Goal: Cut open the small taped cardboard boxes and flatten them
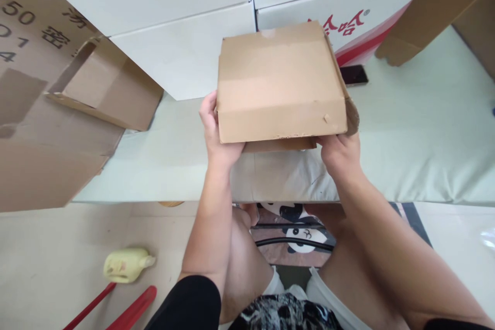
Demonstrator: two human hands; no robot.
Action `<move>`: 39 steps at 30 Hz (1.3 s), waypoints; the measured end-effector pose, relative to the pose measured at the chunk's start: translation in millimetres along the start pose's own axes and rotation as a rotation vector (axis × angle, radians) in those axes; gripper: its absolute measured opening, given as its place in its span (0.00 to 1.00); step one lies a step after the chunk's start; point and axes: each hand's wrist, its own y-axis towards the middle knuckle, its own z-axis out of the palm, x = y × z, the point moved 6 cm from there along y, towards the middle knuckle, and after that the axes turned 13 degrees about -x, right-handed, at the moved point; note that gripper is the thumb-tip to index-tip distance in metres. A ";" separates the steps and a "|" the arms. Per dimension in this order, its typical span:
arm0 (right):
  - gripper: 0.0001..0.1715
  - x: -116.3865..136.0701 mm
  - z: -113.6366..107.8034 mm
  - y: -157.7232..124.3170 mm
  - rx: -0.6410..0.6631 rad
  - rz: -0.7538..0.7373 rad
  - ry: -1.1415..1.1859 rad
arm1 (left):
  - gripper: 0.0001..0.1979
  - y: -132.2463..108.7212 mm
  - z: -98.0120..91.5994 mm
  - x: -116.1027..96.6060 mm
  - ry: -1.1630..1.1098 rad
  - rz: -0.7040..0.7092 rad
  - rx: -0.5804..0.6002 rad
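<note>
A brown cardboard box is held up above the pale green covered surface, its broad flat face turned toward me. My left hand grips its lower left corner, with fingers along the left side. At the lower right corner, my right hand is closed on the box from beneath; most of its fingers are hidden. A bent flap sticks out at the right side, and another cardboard edge shows below the front.
White cartons are stacked behind. A large brown carton and a smaller open box stand on the left. A dark phone lies at the back right, near an upright cardboard piece. A yellow bottle is on the floor.
</note>
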 end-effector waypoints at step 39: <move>0.15 16.0 -2.4 1.3 -0.060 0.169 0.248 | 0.59 -48.2 43.7 17.0 0.505 -0.138 0.881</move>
